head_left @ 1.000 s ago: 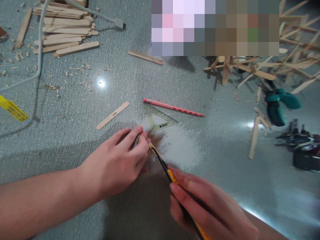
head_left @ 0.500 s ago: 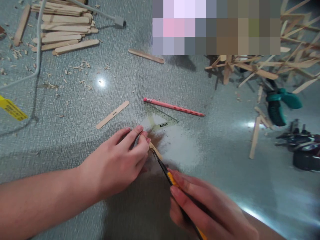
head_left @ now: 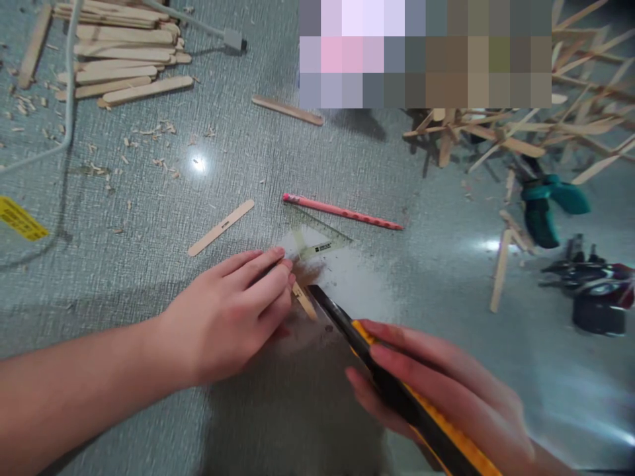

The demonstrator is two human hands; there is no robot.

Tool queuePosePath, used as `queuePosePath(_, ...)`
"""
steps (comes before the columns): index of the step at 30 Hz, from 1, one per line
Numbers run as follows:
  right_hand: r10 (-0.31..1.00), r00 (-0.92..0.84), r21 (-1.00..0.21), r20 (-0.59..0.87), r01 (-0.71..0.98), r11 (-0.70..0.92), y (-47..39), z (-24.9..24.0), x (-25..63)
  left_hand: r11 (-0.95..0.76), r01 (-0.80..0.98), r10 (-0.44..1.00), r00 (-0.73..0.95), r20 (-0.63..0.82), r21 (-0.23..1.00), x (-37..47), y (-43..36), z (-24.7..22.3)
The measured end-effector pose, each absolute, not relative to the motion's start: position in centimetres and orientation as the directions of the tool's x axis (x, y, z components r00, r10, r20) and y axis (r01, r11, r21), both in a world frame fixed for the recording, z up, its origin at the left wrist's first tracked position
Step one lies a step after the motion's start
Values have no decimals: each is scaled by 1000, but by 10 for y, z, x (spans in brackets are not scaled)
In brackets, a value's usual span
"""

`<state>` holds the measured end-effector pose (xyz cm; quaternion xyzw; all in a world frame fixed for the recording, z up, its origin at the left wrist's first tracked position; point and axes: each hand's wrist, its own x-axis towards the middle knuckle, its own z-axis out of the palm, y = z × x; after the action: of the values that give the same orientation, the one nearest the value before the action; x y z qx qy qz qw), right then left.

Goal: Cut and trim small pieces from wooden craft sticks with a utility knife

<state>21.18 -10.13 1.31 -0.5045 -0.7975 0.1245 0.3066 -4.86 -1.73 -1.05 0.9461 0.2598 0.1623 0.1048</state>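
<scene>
The wooden stick (head_left: 304,303) we were working on stuck out from beneath the fingertips of our left hand (head_left: 238,301), low over the table (head_left: 431,271). Those fingers lay close together, clamping it; how the thumb sat, we couldn't tell. Our right hand (head_left: 456,378) was wrapped around a utility knife (head_left: 391,387), its blade tip just beside the stick. Beyond lay a clear set square (head_left: 323,248), then a pink pencil (head_left: 342,213). Farther out, we had piled sticks (head_left: 126,53) at upper left and teal-handled pliers (head_left: 542,221) at right.
</scene>
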Motion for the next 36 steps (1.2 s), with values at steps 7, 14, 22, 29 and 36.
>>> queuePosePath(7,882,-303,-500,361,735,458,-92,14,207,-827,465,551,780,295,316,-49,-13,-10)
queuePosePath(14,928,-220,-682,299,631,370,-75,2,205,-835,458,541,786,300,305,-49,-12,-9)
queuePosePath(22,933,-195,-655,302,668,352,-72,6,192,-836,461,541,783,308,297,-48,-14,-12)
queuePosePath(29,948,-196,-694,249,646,316,-59,-1,181,-844,457,531,787,315,281,-48,-14,-12)
queuePosePath(36,977,-135,-712,163,670,212,-56,9,178,-846,452,528,788,317,284,-49,-15,-13)
